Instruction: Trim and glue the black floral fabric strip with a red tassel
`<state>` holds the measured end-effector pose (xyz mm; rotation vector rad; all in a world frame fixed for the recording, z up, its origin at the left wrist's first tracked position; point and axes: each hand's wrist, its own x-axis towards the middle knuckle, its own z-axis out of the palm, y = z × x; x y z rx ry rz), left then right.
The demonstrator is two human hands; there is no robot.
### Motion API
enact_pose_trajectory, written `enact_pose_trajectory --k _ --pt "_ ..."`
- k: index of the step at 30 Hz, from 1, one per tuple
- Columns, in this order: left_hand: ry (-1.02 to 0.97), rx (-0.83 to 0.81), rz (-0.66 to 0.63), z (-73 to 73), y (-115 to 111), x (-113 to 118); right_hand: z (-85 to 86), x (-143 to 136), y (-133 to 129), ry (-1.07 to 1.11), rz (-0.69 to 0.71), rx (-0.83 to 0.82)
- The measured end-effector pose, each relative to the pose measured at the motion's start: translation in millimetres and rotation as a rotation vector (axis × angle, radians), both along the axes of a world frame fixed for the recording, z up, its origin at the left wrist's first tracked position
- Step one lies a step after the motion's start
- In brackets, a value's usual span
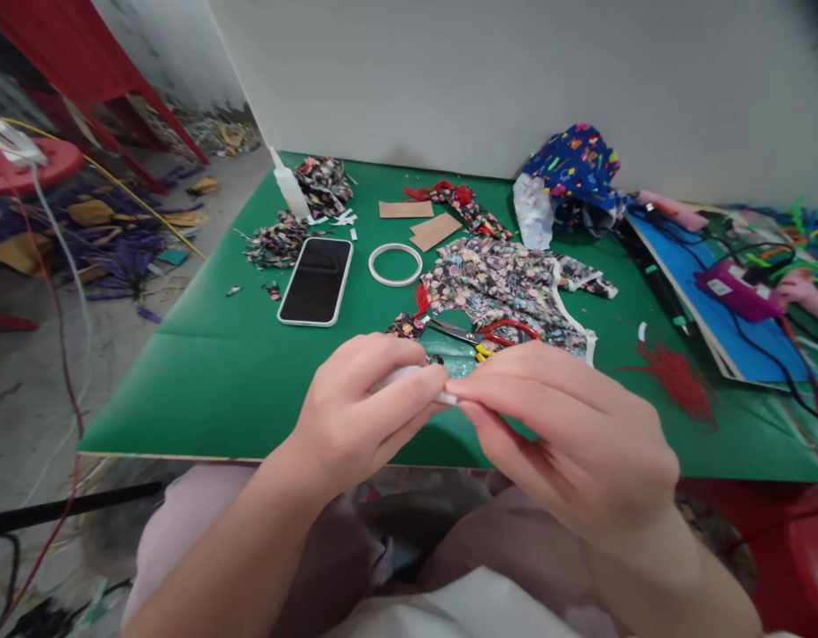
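Above the front edge of the green table [236, 390], my left hand [369, 403] is closed round a small white item [447, 399], mostly hidden by the fingers. The fingertips of my right hand [555, 416] pinch at the item's right end, touching my left fingertips. Just beyond the hands lie scissors [508, 331] with red handles, partly on floral fabric [494, 279]. A small dark floral piece with a red tassel [422, 299] is beside the blades. A roll of white tape [395, 265] lies flat farther back.
At the left are a phone [316, 282], a white glue bottle [289, 186] and shredded floral fabric [276, 239]. Brown card pieces [406, 210] lie behind the tape. Blue patterned cloth [573, 168], red threads [678, 381], a blue folder [747, 332] and a purple device [741, 288] with cables are rightward.
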<state>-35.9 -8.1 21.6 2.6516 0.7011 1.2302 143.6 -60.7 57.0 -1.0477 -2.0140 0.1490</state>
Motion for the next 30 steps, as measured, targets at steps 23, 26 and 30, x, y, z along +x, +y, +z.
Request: enact_pose_trajectory --k 23,26,30 --pt "-0.06 -0.11 0.013 5.4 -5 3 -3.8 -9 6 -0.137 -0.179 0.28" --pt "-0.063 -0.135 0.025 5.6 -6 2 -2.8 -10 5 -0.14 -0.169 0.294" --pt "-0.072 -0.141 0.027 6.0 -6 1 -1.0 -9 3 -0.082 -0.128 0.235"
